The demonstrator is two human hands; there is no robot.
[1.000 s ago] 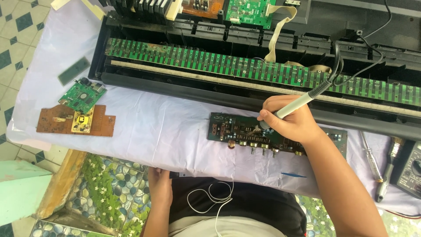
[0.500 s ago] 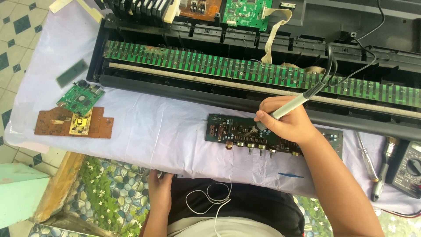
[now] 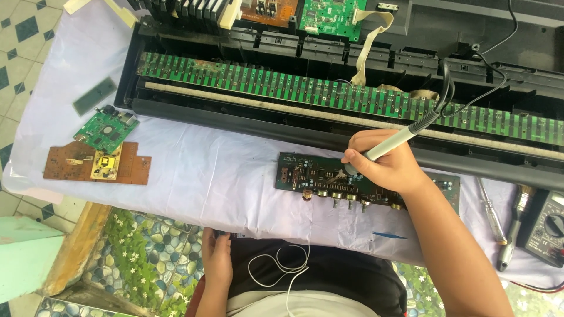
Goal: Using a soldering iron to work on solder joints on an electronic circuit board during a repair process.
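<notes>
- Right-hand fingers (image 3: 359,157) curled shut in a pen grip round the grey, pencil-shaped soldering iron (image 3: 395,142), pinched low on the barrel; tip hidden behind the fingertips, so contact with the board impossible to confirm.
- Right hand (image 3: 385,167) resting over the dark green rectangular circuit board with a row of metal knob shafts along its near edge (image 3: 311,176), heel of the hand apparently on the board itself.
- Likely light and stiff, that iron, with a hot fragile tip: best held on the grey grip only, well back from the metal end; black cord (image 3: 449,94) looping up over the opened black keyboard chassis (image 3: 282,126) and probably tugging a little.
- Board thin, rigid, light, lying flat on the pale lilac table cloth (image 3: 205,170); apt to slide on it, safest taken by its bare edges, never by the small parts.
- Left hand (image 3: 216,258) down below the table edge, fingers bent near a small dark object; hold on it unclear, partly hidden.
- Farther out: brown copper-side board (image 3: 70,167) and small green board (image 3: 106,129) to the left, screwdriver (image 3: 490,211) and dark multimeter (image 3: 546,226) to the right.
</notes>
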